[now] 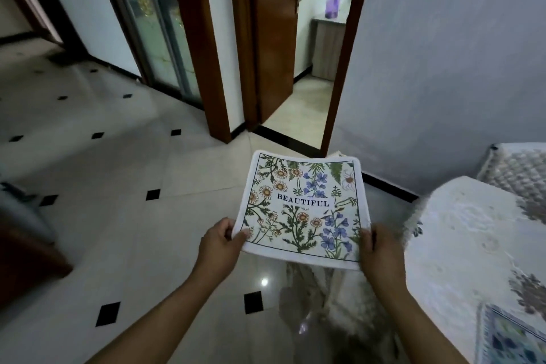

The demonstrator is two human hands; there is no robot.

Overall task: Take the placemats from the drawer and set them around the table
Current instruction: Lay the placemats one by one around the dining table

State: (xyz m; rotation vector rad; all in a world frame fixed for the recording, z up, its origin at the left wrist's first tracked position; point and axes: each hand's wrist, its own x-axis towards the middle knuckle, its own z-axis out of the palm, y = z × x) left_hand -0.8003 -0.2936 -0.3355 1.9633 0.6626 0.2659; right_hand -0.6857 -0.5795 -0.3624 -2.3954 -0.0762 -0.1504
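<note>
Left hand (220,241) and right hand (375,248) each clamped on near corners of floral placemats (304,210), stack kept flat, likely for carrying to table; table unseen.

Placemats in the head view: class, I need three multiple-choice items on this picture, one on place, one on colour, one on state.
1. Where are the placemats?
A. on a table
B. held over the floor
C. in a drawer

2. What colour is the bag seen through the doorway?
A. purple
B. red
C. yellow

3. How is the wooden door behind the placemats?
A. shut
B. off its hinges
C. open

Key: 1 B, the left hand and right hand grip the near corners above the tiled floor. 2 A, it is purple against the pale wall. 3 C, it is swung inward, and the room beyond shows.
</note>
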